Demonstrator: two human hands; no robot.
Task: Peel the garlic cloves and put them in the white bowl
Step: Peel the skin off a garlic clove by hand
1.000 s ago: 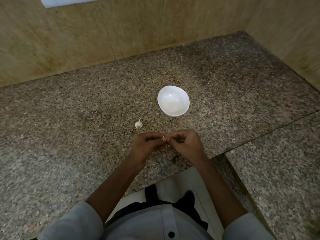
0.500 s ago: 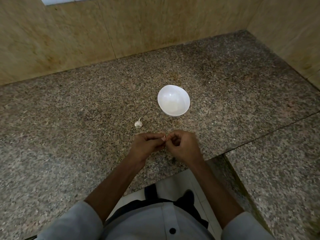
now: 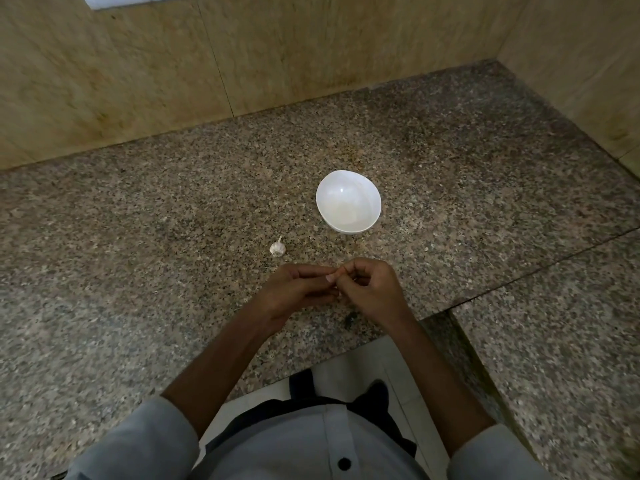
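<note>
Together left hand [image 3: 294, 289] and right hand [image 3: 370, 289] pinch 1 pale bit [image 3: 338, 292].

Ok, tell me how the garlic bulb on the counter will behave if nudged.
The garlic bulb is small and rounded, so it would probably roll or wobble. Its papery skin suggests it is light and may flake.
</note>
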